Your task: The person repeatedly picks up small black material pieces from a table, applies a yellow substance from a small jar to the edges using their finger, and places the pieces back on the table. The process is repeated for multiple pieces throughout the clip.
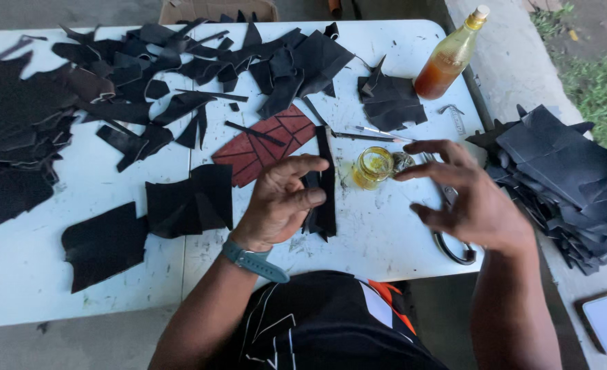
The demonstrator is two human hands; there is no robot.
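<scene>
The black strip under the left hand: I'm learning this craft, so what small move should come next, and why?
Probably dip the right hand into the small open jar. Its fingertips hover beside the jar, while the left hand holds the black strip flat on the table.

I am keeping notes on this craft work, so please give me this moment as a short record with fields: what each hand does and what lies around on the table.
left hand: the left hand holds a narrow black strip upright over the table
right hand: the right hand is open, fingers beside the small jar
under right hand: scissors
centre: red patterned piece
far side: bottle of amber liquid, black scraps
right: stack of black sheets
</scene>
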